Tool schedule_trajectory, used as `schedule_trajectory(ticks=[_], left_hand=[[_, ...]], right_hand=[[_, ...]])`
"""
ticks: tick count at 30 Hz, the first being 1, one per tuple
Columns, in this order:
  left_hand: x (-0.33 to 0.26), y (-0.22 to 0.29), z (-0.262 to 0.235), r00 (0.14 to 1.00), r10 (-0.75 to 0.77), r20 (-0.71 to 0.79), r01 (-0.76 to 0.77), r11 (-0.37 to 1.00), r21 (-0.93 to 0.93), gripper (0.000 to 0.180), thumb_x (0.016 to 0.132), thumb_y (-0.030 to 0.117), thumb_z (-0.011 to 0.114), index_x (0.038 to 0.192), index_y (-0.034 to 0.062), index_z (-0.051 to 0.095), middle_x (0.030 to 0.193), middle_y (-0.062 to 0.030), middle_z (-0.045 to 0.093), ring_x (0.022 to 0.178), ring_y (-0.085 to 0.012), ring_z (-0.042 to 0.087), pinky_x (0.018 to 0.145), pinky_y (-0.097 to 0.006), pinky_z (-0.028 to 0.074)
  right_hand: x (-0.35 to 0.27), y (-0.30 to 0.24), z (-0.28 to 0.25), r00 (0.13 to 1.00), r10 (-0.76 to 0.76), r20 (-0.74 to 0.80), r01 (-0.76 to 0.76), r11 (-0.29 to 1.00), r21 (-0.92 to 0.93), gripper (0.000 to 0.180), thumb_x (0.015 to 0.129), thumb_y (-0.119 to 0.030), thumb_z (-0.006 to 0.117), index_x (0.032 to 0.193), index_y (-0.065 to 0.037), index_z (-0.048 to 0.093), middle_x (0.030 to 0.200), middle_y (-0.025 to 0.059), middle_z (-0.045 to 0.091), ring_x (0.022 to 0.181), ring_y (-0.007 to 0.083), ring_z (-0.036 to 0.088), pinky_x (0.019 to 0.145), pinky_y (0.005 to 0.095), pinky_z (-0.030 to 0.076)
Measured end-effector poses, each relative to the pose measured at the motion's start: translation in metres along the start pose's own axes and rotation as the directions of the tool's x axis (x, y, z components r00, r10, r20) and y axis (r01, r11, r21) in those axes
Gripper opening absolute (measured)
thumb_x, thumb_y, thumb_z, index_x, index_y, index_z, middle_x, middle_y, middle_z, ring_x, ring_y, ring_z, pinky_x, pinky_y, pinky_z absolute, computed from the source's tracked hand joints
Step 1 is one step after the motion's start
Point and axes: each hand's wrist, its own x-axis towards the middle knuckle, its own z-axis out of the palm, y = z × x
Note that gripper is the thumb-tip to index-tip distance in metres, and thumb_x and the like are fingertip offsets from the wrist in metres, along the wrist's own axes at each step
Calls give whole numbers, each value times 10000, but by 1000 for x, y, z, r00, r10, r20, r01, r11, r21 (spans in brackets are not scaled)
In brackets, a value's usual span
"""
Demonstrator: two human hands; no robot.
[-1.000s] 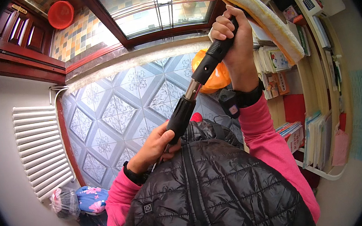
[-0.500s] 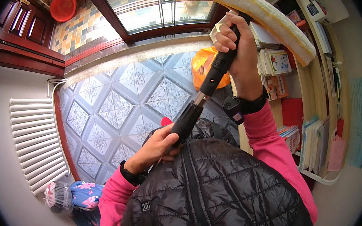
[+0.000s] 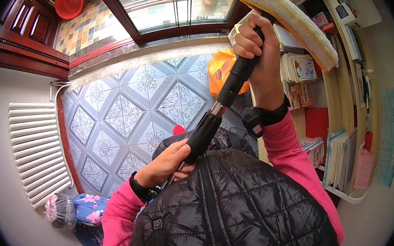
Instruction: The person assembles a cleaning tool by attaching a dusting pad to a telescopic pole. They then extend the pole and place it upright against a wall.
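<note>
Slanting up to the right in front of my chest is a window scrubber with a black handle point(image 3: 234, 86) and a long fluffy white head edged in yellow point(image 3: 291, 17). My right hand point(image 3: 258, 39) is wrapped round the upper grip, just below the head. Lower down, my left hand point(image 3: 169, 160) is closed round the black lower sleeve point(image 3: 203, 134). A short length of metal tube shows between the two black parts, and a thin rod sticks out below my left hand. The far left end of the head is cut off by the picture's top edge.
A bookshelf point(image 3: 325, 133) with books and folders stands close on my right. An orange plastic bag point(image 3: 220, 70) sits on the tiled floor point(image 3: 124, 116). Ahead is a glazed door point(image 3: 178, 9); a white radiator point(image 3: 39, 149) and bundled bags point(image 3: 88, 209) are on the left.
The scrubber's head has shifted slightly to the left and up. Both hands keep their holds on the handle, and the thin rod below my left hand shows more plainly.
</note>
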Motion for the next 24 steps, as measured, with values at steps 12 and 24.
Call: schedule_trajectory(ticks=[12,24], left_hand=[[44,18,1,916,397,-50,-352,859,371,440,989,320,430,1301,12,399,881,-49,533,767,-121,524,715,-260,435],[63,24,-7,931,344,-122,-288,898,333,347,1003,296,398,1186,20,499,803,-31,548,670,-98,515,609,-231,427]], right_hand=[[-9,31,-2,940,-61,-335,-1,983,-182,246,856,-193,611,741,-119,407,557,-38,366,431,63,378,431,228,356],[-21,38,-6,897,-136,-421,30,968,-248,224,882,-211,593,764,-131,420,566,-45,358,440,52,363,431,214,333]])
